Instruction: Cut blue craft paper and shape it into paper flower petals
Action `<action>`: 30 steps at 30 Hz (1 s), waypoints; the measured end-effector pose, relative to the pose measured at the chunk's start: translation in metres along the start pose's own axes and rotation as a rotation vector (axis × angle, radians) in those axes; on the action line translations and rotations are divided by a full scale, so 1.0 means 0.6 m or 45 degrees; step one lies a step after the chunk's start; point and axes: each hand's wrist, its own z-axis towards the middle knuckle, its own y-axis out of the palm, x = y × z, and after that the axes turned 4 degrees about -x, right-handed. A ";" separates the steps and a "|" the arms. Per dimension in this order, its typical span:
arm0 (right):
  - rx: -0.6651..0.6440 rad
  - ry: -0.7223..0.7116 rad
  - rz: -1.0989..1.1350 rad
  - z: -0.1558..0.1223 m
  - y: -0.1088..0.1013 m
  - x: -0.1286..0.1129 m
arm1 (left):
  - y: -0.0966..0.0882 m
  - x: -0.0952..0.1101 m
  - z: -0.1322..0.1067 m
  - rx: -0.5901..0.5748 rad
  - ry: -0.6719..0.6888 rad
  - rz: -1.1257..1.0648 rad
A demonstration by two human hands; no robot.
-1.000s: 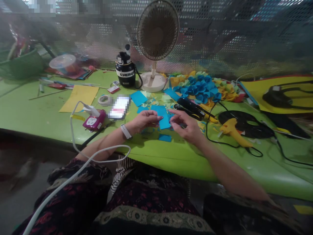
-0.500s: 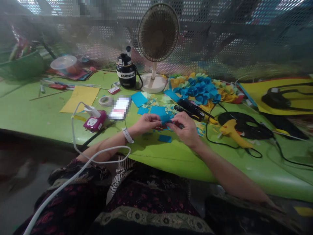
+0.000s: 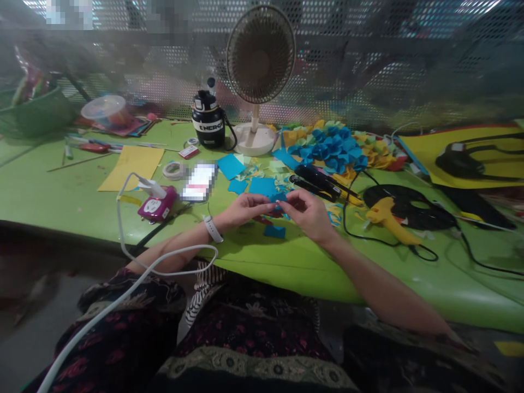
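A small piece of blue paper (image 3: 279, 197) is pinched between my two hands above the green table (image 3: 229, 245). My left hand (image 3: 248, 209) holds its left side, thumb and fingers pressed together. My right hand (image 3: 310, 214) grips the other side, with its fingertips almost touching those of the left. Fingers cover much of the piece, so its exact fold is hard to make out. Just below lies a blue paper rectangle (image 3: 274, 232). Behind my fingers are a larger blue sheet (image 3: 262, 186) and scattered paper scraps (image 3: 254, 170).
A black stapler (image 3: 315, 183) and a yellow glue gun (image 3: 393, 221) with its cord lie to the right. Behind them is a heap of blue paper petals (image 3: 333, 148). A fan (image 3: 254, 136), a bottle (image 3: 208, 123), a phone (image 3: 199, 181) and a purple socket adapter (image 3: 157, 204) stand or lie around.
My hands have closed in on the blue paper, and less of it shows now. The right fingers have moved to the left, nearer the left fingertips. The view has shifted slightly.
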 end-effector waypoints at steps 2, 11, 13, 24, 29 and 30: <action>-0.004 -0.026 0.004 0.000 0.001 -0.001 | 0.002 -0.001 0.001 0.021 0.004 0.017; -0.027 -0.033 0.048 0.001 0.000 0.002 | 0.003 -0.001 0.000 0.018 0.032 0.038; -0.026 -0.039 0.053 0.001 0.000 0.004 | 0.002 -0.001 -0.001 0.017 0.031 0.050; -0.008 0.054 0.105 0.001 -0.006 -0.008 | 0.003 0.005 -0.004 -0.005 0.044 0.056; -0.270 0.180 0.156 0.001 -0.013 -0.021 | 0.005 0.003 -0.004 -0.013 0.018 0.028; -0.328 0.178 0.147 0.000 -0.013 -0.023 | 0.004 0.002 -0.003 -0.015 0.007 0.021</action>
